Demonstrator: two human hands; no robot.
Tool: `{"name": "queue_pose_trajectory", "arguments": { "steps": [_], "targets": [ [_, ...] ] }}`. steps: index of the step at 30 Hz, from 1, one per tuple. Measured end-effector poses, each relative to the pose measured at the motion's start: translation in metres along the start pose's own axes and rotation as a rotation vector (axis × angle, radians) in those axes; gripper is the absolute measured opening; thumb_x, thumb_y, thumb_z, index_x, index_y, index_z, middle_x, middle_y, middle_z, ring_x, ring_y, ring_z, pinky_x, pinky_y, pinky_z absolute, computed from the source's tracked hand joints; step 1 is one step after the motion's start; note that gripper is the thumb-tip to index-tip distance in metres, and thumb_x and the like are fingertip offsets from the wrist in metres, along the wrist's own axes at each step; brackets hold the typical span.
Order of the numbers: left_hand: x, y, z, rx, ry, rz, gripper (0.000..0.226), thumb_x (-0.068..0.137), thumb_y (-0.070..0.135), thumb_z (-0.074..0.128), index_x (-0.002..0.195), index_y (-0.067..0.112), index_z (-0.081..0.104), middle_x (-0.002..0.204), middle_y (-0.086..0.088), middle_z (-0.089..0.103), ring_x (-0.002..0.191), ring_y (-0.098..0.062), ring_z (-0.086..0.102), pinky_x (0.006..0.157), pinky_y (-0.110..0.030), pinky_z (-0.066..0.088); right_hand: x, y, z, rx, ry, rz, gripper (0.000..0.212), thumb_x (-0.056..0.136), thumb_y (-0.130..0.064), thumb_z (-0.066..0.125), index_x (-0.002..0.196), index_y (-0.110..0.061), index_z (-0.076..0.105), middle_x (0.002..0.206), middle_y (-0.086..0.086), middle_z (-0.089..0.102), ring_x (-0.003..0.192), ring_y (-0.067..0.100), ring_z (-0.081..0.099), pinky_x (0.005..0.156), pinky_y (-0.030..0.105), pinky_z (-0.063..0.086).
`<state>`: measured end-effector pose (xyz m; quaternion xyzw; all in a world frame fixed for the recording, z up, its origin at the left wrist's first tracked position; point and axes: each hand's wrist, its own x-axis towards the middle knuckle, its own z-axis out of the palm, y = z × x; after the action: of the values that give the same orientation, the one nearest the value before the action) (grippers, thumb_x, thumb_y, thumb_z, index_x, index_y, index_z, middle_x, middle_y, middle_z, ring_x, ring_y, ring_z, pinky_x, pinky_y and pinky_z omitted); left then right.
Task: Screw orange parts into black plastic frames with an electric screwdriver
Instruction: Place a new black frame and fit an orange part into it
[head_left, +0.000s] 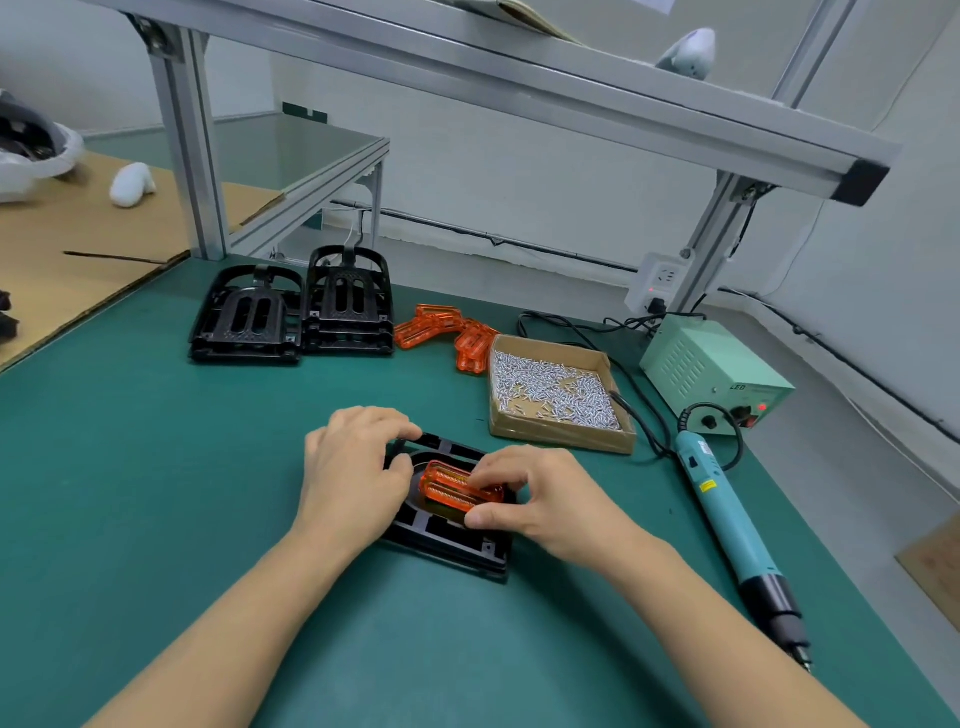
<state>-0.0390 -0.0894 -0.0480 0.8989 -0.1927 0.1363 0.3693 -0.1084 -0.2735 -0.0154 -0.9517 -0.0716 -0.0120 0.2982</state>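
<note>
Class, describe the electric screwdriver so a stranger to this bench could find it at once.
Start at the green work mat, then go to its right edge, past the shallow cardboard box of silver screws. There lies the long teal electric screwdriver. Alone among its neighbours, it is pen-shaped, with a black tip end and a black cable.

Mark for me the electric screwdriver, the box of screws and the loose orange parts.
electric screwdriver (727, 499): head view, middle of its teal body.
box of screws (563, 436): head view, near cardboard wall.
loose orange parts (470, 345): head view, on the part nearest the box.

Green bench (156, 493) with frames (291, 312), screwdriver (727, 509), screw box (558, 389)
</note>
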Motion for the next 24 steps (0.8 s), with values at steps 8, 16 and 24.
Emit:
{"name": "queue_pose_trajectory", "arguments": {
  "steps": [8, 16, 24],
  "targets": [
    [-0.002, -0.001, 0.001, 0.054, -0.017, 0.051, 0.016, 0.084, 0.028, 0.064, 0.097, 0.034, 0.071, 0.116, 0.015, 0.058, 0.12, -0.009, 0.038, 0.098, -0.031, 0.016, 0.005, -0.002, -0.008, -0.135, -0.073, 0.009, 0.042, 0.076, -0.04, 0.079, 0.112, -0.018, 0.072, 0.112, -0.006, 0.067, 0.1, 0.011, 0.059, 0.092, 0.03, 0.045],
    [-0.004, -0.001, 0.005, 0.176, -0.076, 0.074, 0.029, 0.084, 0.043, 0.06, 0.113, 0.043, 0.063, 0.135, 0.014, 0.049, 0.13, -0.009, 0.031, 0.103, -0.033, 0.011, -0.007, 0.01, -0.007, -0.166, -0.014, 0.031, 0.044, 0.081, -0.038, 0.075, 0.121, -0.023, 0.066, 0.101, -0.009, 0.05, 0.088, 0.01, 0.049, 0.086, 0.029, 0.042],
    [-0.003, 0.003, 0.008, 0.274, -0.057, 0.032, 0.031, 0.084, 0.049, 0.057, 0.114, 0.042, 0.063, 0.132, 0.013, 0.05, 0.127, -0.013, 0.032, 0.098, -0.033, 0.015, -0.012, 0.015, -0.002, -0.178, -0.006, 0.045, 0.041, 0.089, -0.036, 0.067, 0.128, -0.029, 0.061, 0.101, -0.01, 0.048, 0.089, 0.007, 0.045, 0.083, 0.026, 0.039]
  ]
}}
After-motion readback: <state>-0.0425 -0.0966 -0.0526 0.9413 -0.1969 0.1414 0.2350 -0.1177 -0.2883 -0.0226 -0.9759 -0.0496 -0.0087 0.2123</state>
